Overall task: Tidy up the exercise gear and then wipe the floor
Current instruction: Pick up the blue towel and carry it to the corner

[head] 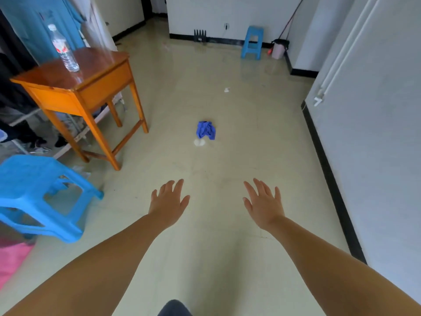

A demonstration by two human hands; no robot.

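A crumpled blue cloth (pixel 206 130) lies on the pale floor (pixel 227 169) in the middle of the room, with a small white spot (pixel 199 142) right in front of it. My left hand (pixel 168 201) and my right hand (pixel 264 204) are stretched out ahead of me, palms down, fingers spread, both empty. They hover well short of the cloth, one on each side of its line. A small white scrap (pixel 226 89) lies farther back on the floor.
An orange wooden table (pixel 77 85) with a water bottle (pixel 63 50) stands at the left. A blue plastic stool (pixel 38 195) is near left, another blue stool (pixel 252 42) at the far wall beside a pink bin (pixel 278 50) and a broom. White wall on the right.
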